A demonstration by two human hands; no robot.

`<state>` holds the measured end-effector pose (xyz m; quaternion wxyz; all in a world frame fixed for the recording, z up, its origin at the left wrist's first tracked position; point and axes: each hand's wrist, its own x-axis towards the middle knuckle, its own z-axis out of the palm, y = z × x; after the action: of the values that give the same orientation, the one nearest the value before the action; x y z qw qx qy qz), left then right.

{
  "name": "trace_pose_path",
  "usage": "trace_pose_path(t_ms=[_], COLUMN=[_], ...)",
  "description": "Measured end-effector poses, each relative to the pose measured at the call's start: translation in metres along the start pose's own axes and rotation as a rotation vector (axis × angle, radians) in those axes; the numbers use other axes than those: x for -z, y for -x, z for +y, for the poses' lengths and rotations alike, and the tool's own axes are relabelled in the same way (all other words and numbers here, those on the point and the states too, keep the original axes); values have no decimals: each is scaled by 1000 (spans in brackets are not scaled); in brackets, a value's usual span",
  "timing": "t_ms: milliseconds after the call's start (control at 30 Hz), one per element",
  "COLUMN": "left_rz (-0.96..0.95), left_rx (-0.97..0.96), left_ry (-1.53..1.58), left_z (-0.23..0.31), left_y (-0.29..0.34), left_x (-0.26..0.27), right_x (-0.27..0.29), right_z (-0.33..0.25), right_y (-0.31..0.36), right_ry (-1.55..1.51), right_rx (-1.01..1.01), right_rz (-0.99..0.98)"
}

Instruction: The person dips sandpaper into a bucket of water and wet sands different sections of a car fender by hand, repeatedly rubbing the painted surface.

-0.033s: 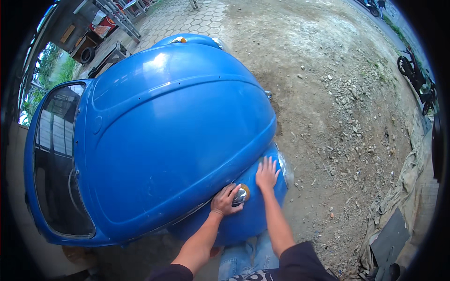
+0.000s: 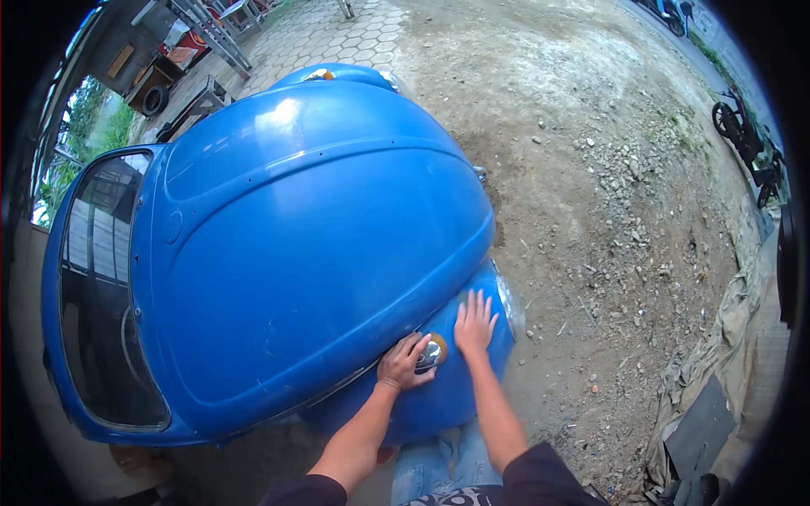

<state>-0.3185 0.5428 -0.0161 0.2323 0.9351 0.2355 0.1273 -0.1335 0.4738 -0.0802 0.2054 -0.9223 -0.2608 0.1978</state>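
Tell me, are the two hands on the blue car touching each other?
Apart. The head view shows the orange lamp and some blue fender between the left hand and the right hand.

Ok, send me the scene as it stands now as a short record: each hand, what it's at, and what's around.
Left hand: at the amber-and-chrome lamp, thumb and fingers curved about its near side; firmness of grip unclear
Right hand: palm down, fingers spread, on the blue fender, between lamp and headlight
Vehicle: blue rounded car, hood closed, windshield at picture left
Ground: stony dirt beyond the headlight, hexagonal paving at the top
Background: loose tyre upper left
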Motion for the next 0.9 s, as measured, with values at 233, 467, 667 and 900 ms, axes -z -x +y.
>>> trace_pose_path(t_ms=[233, 467, 667, 900], left_rz=[20, 41, -5, 9], left_rx=[-29, -19, -20, -39], left_ry=[-20, -30, -11, -42], left_z=[6, -1, 2, -4], left_y=[-2, 1, -3, 4], left_x=[7, 8, 1, 1], right_x=[10, -7, 8, -10], right_z=[7, -3, 17, 20], right_y=[-4, 14, -5, 18], right_ry=[-22, -14, -67, -112], right_rx=[-22, 50, 18, 71], right_rz=[10, 70, 37, 112])
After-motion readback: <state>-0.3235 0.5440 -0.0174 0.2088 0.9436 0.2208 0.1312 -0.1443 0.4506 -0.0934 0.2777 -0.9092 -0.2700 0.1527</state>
